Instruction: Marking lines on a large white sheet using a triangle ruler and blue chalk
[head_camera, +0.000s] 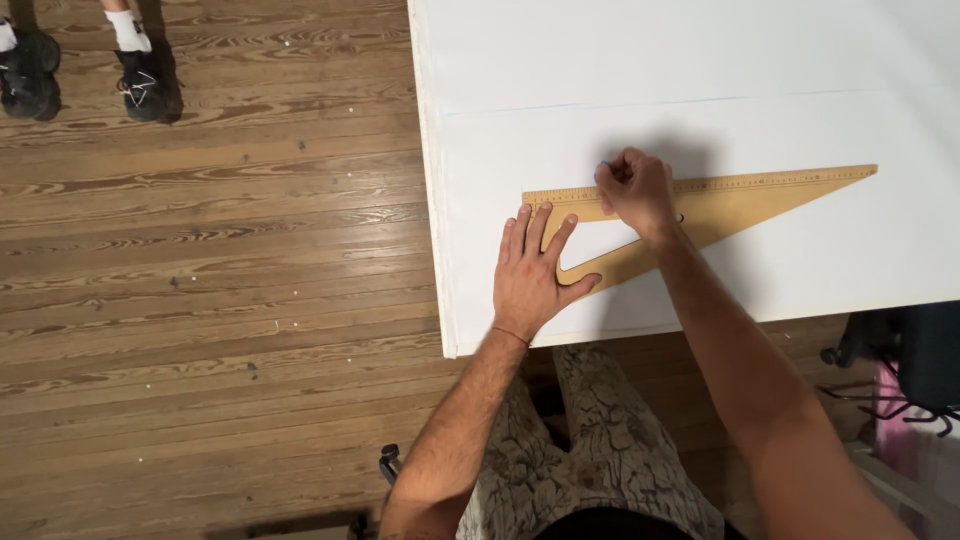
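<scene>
triangle ruler (735, 195), long and wooden, lies flat on the white sheet (800, 60). its short end is under my left hand (530, 275); those fingers are spread wide and press down, i think so it cannot slip. my right hand (637, 190) is curled shut at the ruler's top edge, pinching something small and blue (603, 167); i cannot tell what. i see no boxes or bowls.

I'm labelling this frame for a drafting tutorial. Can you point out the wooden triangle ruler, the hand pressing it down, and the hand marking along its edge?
wooden triangle ruler (760, 195): head view, bare stretch of its long tapering arm.
left hand (530, 280): head view, back of the hand.
right hand (636, 192): head view, knuckles of the closed fist.
</scene>
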